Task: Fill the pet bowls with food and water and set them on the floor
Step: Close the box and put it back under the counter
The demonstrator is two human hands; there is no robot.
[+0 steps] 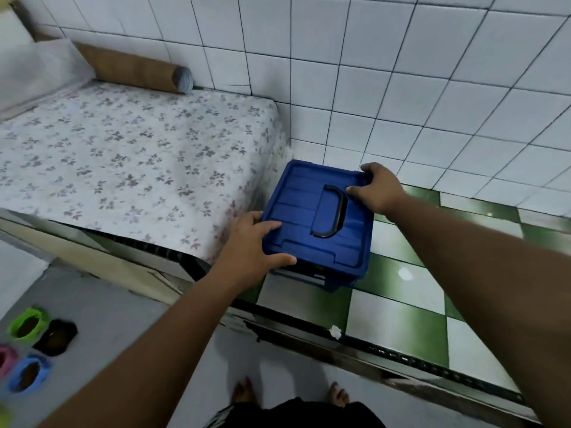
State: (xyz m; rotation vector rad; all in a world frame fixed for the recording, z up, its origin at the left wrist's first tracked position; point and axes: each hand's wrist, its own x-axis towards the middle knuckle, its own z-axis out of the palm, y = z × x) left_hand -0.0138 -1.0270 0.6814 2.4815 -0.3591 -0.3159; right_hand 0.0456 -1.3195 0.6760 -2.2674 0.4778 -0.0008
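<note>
While the person stood barefoot on the grey floor before the tiled tabletop, both hands were on a blue box. It stood on the green-and-white checked part of the tabletop, towards the back edge by the white tiled wall and just beside the right edge of a flowered cloth that covered the left part. Its lid was on, with a black handle lying flat across the top.

The left hand gripped the lid's near left corner, its fingers laid on top and the thumb curled along the front rim. The right hand grasped the far right corner, fingers bent over the edge and the thumb pressed on top close to the handle.

Four bowls sat close together on the floor, well apart from the box, off to the person's left: a green bowl, a black bowl, a blue bowl and a pink bowl, the last cut by the frame. The green, black and blue ones seemed to have something brown inside, though they were too blurred to be sure. A cardboard roll lay along the back edge against the wall.
</note>
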